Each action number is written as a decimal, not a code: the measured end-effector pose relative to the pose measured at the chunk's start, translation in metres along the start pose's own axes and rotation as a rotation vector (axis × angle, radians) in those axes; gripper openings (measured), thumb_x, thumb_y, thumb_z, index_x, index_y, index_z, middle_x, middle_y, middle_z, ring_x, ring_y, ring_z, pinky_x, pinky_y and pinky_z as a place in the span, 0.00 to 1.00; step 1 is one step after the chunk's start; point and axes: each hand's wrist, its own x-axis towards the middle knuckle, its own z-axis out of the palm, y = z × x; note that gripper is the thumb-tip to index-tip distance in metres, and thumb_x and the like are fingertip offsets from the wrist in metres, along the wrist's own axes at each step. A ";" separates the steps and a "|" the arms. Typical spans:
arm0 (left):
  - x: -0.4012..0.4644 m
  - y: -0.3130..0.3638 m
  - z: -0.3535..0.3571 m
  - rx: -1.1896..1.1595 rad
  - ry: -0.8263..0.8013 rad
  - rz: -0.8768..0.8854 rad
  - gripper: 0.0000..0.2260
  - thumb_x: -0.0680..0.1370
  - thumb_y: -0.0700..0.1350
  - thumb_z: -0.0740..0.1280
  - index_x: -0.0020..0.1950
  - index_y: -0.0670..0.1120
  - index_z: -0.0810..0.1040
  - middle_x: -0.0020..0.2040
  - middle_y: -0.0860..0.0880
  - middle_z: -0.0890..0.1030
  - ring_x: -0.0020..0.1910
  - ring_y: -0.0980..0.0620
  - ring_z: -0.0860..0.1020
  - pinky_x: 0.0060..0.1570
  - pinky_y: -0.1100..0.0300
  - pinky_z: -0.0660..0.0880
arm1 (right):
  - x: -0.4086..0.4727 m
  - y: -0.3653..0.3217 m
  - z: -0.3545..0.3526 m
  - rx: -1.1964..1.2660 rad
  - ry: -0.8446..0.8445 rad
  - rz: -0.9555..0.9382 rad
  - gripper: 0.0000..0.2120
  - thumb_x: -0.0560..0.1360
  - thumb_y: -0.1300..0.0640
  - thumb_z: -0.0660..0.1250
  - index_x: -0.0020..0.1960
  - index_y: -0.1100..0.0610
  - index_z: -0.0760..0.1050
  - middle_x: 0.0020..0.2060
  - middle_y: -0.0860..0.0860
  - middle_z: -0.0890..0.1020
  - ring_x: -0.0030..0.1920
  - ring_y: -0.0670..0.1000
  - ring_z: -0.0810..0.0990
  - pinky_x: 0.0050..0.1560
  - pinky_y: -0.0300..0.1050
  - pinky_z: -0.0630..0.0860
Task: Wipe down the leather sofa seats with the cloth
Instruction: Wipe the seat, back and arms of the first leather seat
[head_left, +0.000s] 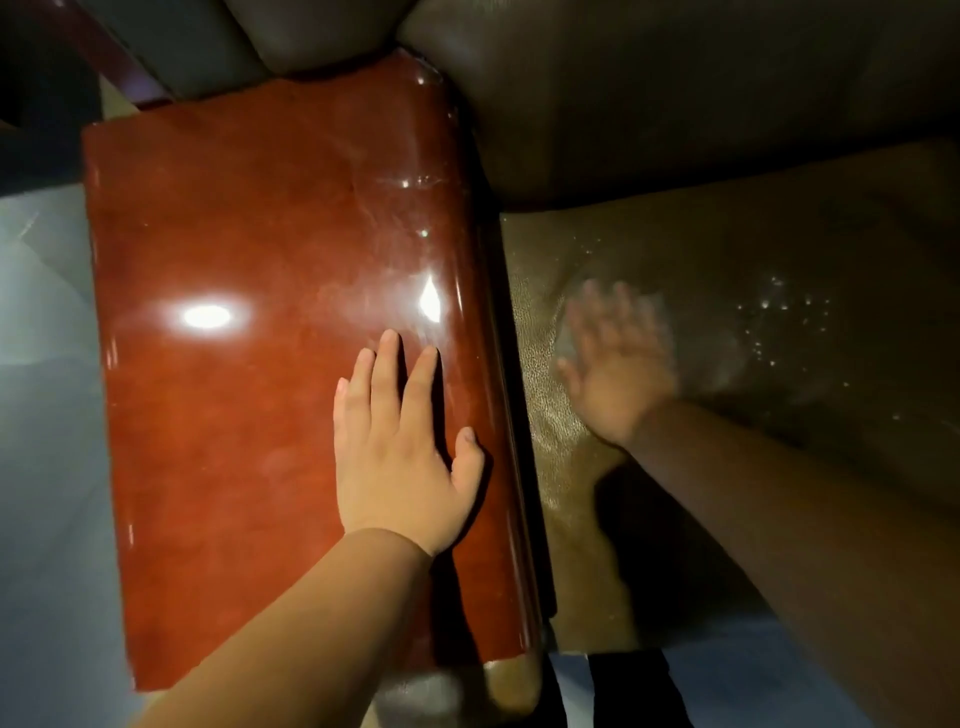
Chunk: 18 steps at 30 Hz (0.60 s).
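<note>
Left hand (400, 447) lay flat, fingers spread, on the glossy wooden armrest (234, 389); right hand (615, 364), blurred, pressed open on a pale cloth (722, 358) on the wet seat (779, 291).

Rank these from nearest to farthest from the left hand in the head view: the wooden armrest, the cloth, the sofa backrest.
1. Wooden armrest: directly under the left hand, whose palm lies flat on it.
2. Cloth: to the right, on the seat, under the blurred right hand.
3. Sofa backrest: farthest, up and right.
</note>
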 end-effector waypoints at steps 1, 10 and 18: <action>0.001 0.003 -0.004 -0.010 -0.021 -0.007 0.34 0.79 0.58 0.61 0.83 0.46 0.63 0.85 0.42 0.56 0.84 0.38 0.54 0.83 0.41 0.50 | -0.017 -0.013 0.009 -0.035 -0.070 -0.248 0.34 0.82 0.40 0.48 0.84 0.54 0.53 0.84 0.56 0.53 0.83 0.62 0.47 0.80 0.60 0.36; 0.143 0.002 -0.026 -0.065 0.215 -0.062 0.34 0.81 0.58 0.63 0.83 0.44 0.61 0.83 0.40 0.59 0.82 0.39 0.58 0.81 0.41 0.52 | 0.063 0.040 -0.029 0.181 0.076 0.508 0.34 0.84 0.44 0.50 0.84 0.59 0.50 0.84 0.60 0.52 0.83 0.65 0.49 0.82 0.62 0.43; 0.150 -0.004 -0.016 0.022 0.132 -0.111 0.41 0.81 0.64 0.54 0.85 0.40 0.51 0.86 0.41 0.53 0.85 0.42 0.50 0.83 0.44 0.48 | 0.068 0.018 -0.015 -0.066 -0.055 -0.348 0.31 0.85 0.42 0.44 0.85 0.50 0.46 0.84 0.50 0.47 0.84 0.56 0.45 0.82 0.60 0.44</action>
